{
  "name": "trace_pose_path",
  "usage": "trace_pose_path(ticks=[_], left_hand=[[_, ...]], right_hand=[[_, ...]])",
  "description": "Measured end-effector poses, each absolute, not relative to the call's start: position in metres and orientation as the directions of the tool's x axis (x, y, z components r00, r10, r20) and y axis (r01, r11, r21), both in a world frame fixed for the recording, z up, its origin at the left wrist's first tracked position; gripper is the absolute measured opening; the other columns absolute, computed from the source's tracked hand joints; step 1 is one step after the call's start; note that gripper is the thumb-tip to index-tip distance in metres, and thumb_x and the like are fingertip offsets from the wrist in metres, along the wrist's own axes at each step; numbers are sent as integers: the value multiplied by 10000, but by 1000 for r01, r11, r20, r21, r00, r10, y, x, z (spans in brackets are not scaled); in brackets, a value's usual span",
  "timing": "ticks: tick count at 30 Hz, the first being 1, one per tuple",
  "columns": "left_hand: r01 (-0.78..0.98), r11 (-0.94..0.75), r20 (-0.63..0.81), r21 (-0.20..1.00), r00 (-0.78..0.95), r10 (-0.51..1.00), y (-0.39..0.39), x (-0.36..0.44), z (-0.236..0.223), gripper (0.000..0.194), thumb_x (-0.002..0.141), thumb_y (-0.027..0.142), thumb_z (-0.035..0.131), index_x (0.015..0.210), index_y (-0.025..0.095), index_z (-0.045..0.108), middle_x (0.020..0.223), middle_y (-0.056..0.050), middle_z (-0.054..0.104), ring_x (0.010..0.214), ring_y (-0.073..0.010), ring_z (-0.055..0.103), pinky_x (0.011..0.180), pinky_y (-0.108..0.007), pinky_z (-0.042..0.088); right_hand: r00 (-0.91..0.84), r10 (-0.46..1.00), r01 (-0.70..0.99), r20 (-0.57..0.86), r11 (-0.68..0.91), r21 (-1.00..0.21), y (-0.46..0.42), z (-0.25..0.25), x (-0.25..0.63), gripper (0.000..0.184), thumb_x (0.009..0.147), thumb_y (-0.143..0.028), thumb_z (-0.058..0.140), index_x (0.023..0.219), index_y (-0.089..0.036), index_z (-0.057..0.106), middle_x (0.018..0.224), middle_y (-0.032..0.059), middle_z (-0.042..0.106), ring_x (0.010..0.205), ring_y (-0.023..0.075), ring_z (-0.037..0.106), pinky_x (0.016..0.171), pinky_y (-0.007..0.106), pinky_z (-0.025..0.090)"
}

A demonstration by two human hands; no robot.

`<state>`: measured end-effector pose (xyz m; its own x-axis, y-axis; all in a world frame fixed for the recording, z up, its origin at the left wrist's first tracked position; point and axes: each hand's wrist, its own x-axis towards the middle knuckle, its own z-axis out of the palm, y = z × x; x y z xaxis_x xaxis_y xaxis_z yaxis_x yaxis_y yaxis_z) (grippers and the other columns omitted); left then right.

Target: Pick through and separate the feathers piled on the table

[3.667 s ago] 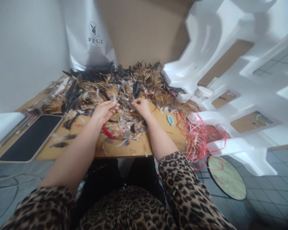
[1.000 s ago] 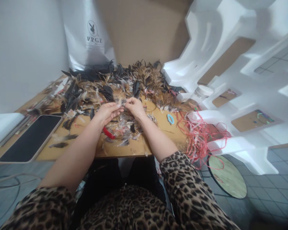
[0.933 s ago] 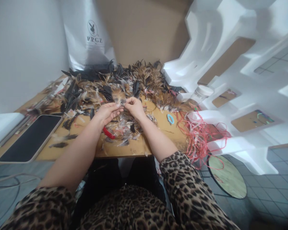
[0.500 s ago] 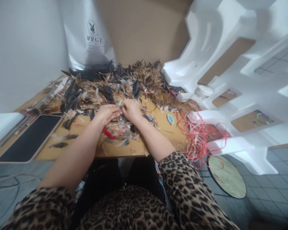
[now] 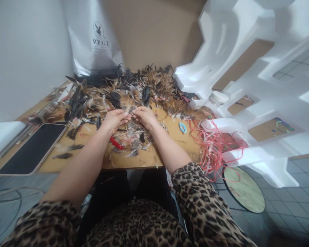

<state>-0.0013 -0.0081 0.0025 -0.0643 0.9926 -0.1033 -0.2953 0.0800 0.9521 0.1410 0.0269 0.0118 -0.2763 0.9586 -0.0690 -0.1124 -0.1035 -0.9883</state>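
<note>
A big heap of brown, black and pale feathers (image 5: 118,91) covers the far half of a wooden table (image 5: 141,159). My left hand (image 5: 114,120) and my right hand (image 5: 144,116) meet at the heap's near edge, fingertips almost touching. Both are closed in a pinch on a small bunch of feathers (image 5: 130,111) held between them. A red-handled tool (image 5: 115,143) lies on the table under my left wrist, partly hidden by loose feathers.
A dark phone (image 5: 32,147) lies at the left of the table. A silver bag (image 5: 96,37) stands behind the heap. White foam packing (image 5: 247,85) fills the right side, with a tangle of red string (image 5: 213,144), a blue ring (image 5: 182,128) and a white-lidded jar (image 5: 216,99) near it.
My hands, apart 3.7 s ago, have come together over the feathers. In the last second the right hand dipped slightly toward the left and came back; both keep pinching the same bunch.
</note>
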Motion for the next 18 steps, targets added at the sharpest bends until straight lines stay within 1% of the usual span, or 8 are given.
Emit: trace_pose_path(ticks=[1,3,6,9,14,16,18], left_hand=[[-292,62,-84,954,-63,994,-8,-1,2,88,673,150,690,714,77,662,650,-82,672,567,-80,619,546,-142,480],[-280,31,-51,960,-64,997,-8,-1,2,91,675,161,685,714,82,664,660,-80,678,569,-81,620,544,-144,478],[-248,-12,-7,969,-75,997,-7,0,2,97,673,176,681,716,91,667,686,-79,688,570,-79,619,537,-144,472],[-212,-14,-3,977,-83,997,-6,2,1,125,652,197,704,712,94,667,677,-81,687,562,-83,616,534,-151,467],[-178,-3,-15,984,-98,995,-8,4,0,152,615,198,736,694,90,662,632,-71,672,539,-88,610,525,-157,463],[-194,17,-35,981,-89,995,-9,4,1,143,626,190,731,698,88,662,624,-69,667,545,-90,615,523,-153,464],[-250,51,-72,967,-72,995,-9,3,3,126,645,177,721,702,85,657,634,-72,667,558,-89,622,522,-145,465]], right_hand=[[-308,944,-177,-119,-180,-968,27,13,141,172,637,-249,662,666,-153,522,518,-46,546,451,49,446,457,173,338],[-356,920,-260,-164,-267,-928,27,15,142,191,611,-232,685,659,-147,521,505,-48,548,451,44,463,446,160,348],[-359,916,-298,-180,-295,-908,26,16,141,218,591,-224,705,640,-149,506,473,-58,530,432,38,455,425,151,343],[-305,942,-257,-140,-223,-940,26,12,139,220,585,-225,701,628,-157,496,451,-61,520,409,43,438,403,158,324],[-227,973,-128,-31,-62,-990,28,5,137,189,594,-245,664,613,-168,492,433,-76,482,378,41,381,393,173,276],[-190,982,-95,17,-1,-996,26,6,136,181,596,-239,655,608,-167,489,444,-81,467,397,38,381,418,174,286],[-156,985,-71,73,63,-996,24,9,136,169,602,-233,646,610,-164,492,473,-78,469,435,39,396,456,176,315]])
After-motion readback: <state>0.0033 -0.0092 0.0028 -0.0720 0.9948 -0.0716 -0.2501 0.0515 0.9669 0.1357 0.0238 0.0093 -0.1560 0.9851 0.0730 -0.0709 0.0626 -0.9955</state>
